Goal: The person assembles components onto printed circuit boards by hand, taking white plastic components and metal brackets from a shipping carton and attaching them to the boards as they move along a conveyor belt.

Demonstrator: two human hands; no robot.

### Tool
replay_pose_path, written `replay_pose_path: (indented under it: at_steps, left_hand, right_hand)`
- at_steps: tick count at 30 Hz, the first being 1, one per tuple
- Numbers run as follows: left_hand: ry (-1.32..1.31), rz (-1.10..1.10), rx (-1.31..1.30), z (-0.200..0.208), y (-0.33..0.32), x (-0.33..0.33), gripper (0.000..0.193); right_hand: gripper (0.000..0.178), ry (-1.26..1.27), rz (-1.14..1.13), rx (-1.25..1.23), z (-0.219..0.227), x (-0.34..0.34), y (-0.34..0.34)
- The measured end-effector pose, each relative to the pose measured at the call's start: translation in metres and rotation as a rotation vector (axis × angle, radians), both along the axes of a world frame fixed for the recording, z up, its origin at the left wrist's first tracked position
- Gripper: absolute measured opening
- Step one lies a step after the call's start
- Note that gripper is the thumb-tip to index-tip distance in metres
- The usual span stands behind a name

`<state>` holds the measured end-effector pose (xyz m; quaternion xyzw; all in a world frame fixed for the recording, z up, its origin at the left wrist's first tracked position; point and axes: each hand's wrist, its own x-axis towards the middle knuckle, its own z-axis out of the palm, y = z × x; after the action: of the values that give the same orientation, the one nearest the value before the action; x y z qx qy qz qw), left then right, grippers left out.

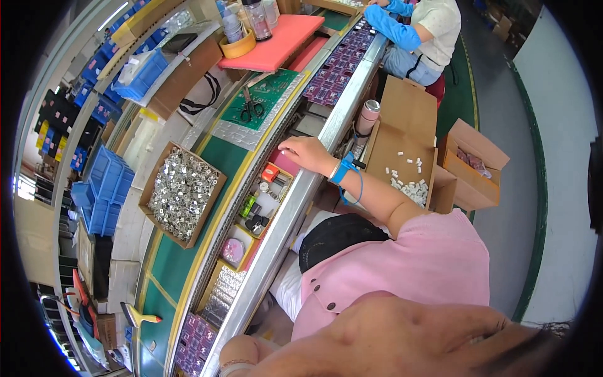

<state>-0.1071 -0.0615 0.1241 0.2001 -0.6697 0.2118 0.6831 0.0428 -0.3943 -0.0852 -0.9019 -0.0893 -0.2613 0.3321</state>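
Note:
My right hand [304, 153], with a blue wrist strap [345, 171] and its coiled cord, lies across the inner edge of the silver metal rail [295, 195]. Its fingers reach loosely over the channel, above a dark pink sheet [286, 162]; I see nothing held in them. Just nearer is a yellow-edged tray [264, 204] with a small orange-red box [270, 173], a green item [250, 206] and black knobs [256, 224]. A round pink tin [233, 250] sits beyond these. Of my left arm only a braceleted stretch shows at the lower edge; that hand is out of frame.
Purple circuit boards [333, 75] line the channel's far end, others [196, 342] its near end. A carton of metal parts [182, 195], scissors [252, 108] and a brush [139, 315] lie on the green bench. A cardboard box [402, 125] holds white pieces. A blue-sleeved person [402, 31] works ahead.

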Motion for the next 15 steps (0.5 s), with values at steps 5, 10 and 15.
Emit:
replay_pose_path:
  at_steps: [5, 10, 15]
  left_hand:
    - [0.063, -0.144, 0.041, -0.008, -0.001, -0.003, 0.059]
    - [0.123, -0.234, 0.108, -0.014, 0.006, -0.004, 0.057]
    - [0.194, -0.062, 0.187, -0.006, 0.027, -0.061, 0.055]
  right_hand:
    - [0.016, -0.011, 0.032, 0.0, -0.001, 0.006, 0.005]
    - [0.017, 0.02, 0.047, -0.01, 0.0, 0.006, 0.004]
    - [0.016, 0.068, 0.023, 0.064, 0.008, 0.004, 0.011]
